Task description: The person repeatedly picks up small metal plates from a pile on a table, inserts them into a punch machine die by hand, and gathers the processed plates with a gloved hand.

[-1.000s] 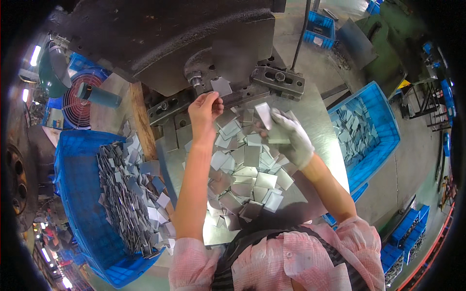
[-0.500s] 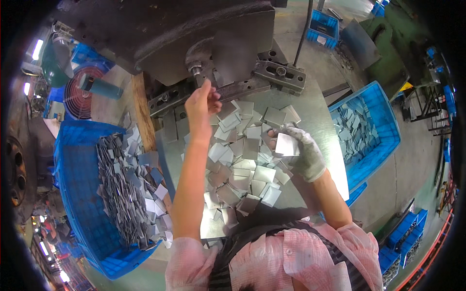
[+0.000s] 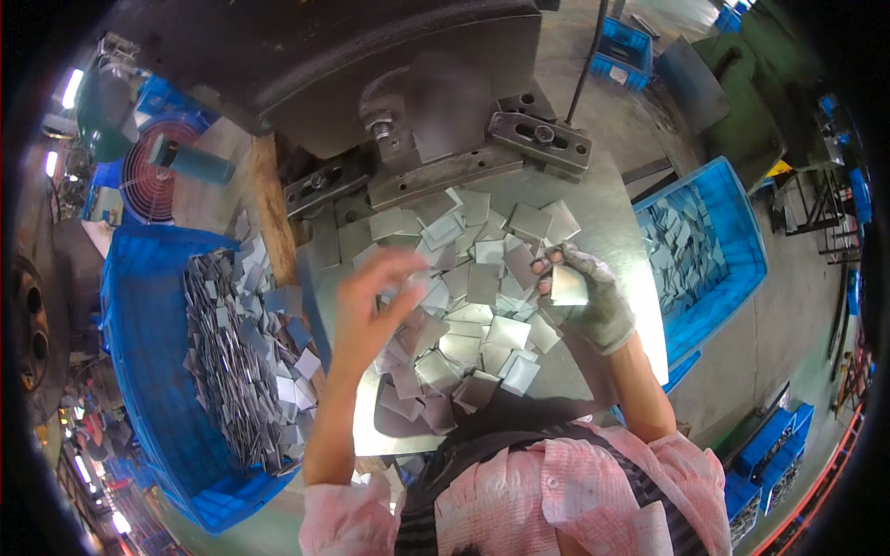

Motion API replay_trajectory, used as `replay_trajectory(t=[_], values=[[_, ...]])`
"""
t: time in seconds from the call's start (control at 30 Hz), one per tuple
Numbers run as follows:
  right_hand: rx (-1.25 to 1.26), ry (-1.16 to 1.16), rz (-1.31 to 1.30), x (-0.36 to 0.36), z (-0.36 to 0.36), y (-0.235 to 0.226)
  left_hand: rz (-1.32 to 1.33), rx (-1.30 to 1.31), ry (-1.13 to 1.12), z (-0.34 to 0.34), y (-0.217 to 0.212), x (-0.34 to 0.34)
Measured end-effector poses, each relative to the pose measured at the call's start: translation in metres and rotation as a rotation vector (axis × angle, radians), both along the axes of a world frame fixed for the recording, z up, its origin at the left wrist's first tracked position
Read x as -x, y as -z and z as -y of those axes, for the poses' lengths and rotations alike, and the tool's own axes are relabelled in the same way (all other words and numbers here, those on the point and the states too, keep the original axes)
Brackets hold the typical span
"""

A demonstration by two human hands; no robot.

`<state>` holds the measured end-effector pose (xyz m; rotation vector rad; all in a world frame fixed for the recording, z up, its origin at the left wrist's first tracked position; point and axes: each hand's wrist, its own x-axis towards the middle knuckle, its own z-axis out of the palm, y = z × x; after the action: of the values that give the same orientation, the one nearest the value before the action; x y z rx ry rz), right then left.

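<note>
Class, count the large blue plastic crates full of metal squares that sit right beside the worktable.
2. One blue crate stands left of the worktable, heaped with squares; the other blue crate stands on its right. Smaller blue bins farther off may hold more.

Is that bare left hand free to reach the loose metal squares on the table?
Probably yes: the left hand hovers, blurred, right over the metal squares on the steel table, with nothing between them.

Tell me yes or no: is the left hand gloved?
No, the left hand is bare, blurred over the metal squares; only the right hand wears a glove.
</note>
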<state>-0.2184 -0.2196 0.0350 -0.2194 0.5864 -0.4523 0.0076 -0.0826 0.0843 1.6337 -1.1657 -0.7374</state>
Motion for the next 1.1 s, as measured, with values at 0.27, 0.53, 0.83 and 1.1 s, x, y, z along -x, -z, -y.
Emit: replay_trajectory(t=[0.27,0.53,0.83,1.1], values=[[0.071,-0.022,0.128,0.015,-0.02,-0.004,-0.573,-0.54,0.339,-0.2,0.011,0.062],[0.118,-0.123,-0.006,0.008,-0.075,-0.028,0.428,-0.721,-0.401,-0.31,0.178,0.138],[0.276,-0.049,-0.312,0.016,-0.089,-0.04,0.501,-0.504,-0.453,-0.245,0.222,0.052],[0.301,0.022,-0.434,0.011,-0.096,-0.044,0.541,-0.344,-0.431,-0.177,0.258,-0.033]])
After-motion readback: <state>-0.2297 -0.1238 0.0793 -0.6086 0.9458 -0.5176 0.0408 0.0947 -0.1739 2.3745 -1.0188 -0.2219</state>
